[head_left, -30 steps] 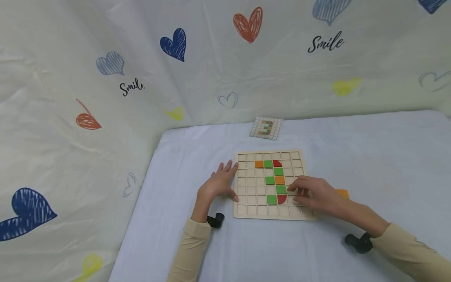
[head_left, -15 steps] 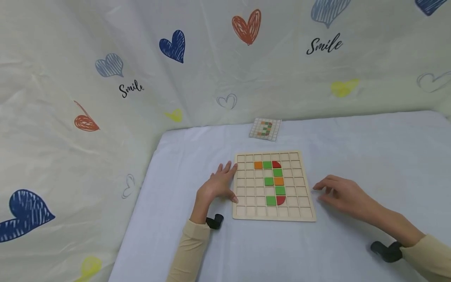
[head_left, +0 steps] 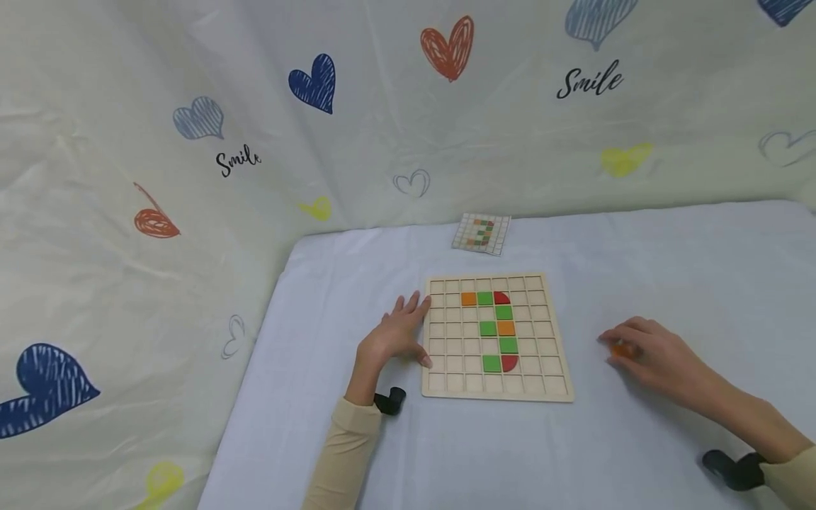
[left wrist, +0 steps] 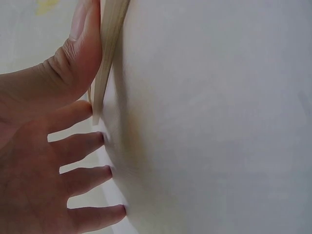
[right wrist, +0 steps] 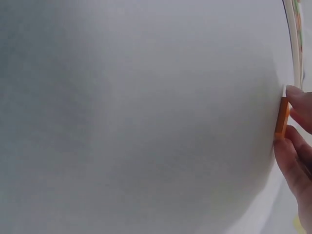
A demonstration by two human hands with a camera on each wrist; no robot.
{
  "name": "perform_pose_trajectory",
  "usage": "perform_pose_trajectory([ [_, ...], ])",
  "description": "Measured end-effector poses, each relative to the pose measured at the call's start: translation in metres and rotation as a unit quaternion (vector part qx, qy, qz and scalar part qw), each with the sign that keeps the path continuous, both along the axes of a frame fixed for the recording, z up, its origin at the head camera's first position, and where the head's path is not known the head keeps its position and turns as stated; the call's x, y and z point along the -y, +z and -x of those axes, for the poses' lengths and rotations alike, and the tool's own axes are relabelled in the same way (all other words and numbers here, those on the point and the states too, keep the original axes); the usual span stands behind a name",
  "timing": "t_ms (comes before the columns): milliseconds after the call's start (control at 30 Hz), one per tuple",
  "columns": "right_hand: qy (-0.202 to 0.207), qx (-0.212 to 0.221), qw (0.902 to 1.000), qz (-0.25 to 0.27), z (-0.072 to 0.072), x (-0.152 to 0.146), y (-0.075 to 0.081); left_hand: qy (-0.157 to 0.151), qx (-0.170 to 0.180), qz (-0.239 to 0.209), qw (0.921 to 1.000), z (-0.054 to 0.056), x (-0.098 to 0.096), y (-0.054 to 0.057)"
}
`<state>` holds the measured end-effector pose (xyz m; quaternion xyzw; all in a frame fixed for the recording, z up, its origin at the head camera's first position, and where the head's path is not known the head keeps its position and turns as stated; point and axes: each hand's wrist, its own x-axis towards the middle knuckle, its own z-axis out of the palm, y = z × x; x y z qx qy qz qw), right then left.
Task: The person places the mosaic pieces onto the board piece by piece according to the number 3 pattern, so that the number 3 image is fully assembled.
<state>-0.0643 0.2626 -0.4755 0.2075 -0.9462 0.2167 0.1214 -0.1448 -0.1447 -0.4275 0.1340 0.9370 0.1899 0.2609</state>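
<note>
A square wooden grid board point(head_left: 440, 382) lies on the white cloth, with several green, orange and red tiles set in its cells. My left hand point(head_left: 397, 333) rests at its left edge, fingers spread; in the left wrist view the thumb point(left wrist: 87, 53) lies against the board's side. To the right of the board, my right hand point(head_left: 659, 361) pinches an orange square tile point(right wrist: 282, 117) between thumb and fingers, low at the cloth. In the head view the tile is partly covered by the fingers.
Behind the board lies a small pattern card point(head_left: 482, 234) printed with a grid and coloured squares. A white curtain point(head_left: 357, 142) with hearts and lettering hangs along the back and left of the table. A black wrist camera point(head_left: 733, 469) sits on each wrist.
My right hand has moved right, from over the board's right side to the orange tile on the cloth, and now pinches it. The left hand has stayed at the board's edge.
</note>
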Motion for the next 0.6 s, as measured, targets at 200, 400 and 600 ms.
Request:
perform_pose_trajectory([
  [200,0.006,0.003,1.0,-0.007,-0.0007,-0.0032,0.0031,-0.001,-0.002,0.003,1.0,0.0001,0.002,-0.0013],
  [400,0.003,0.032,0.9995,-0.006,-0.0004,-0.002,0.0062,0.0,-0.002,0.006,1.0,0.0002,0.0021,-0.0005],
  [600,0.014,0.019,0.9997,0.009,0.0011,0.0001,0.0078,-0.003,-0.004,0.005,1.0,0.0001,0.0012,-0.0006],
])
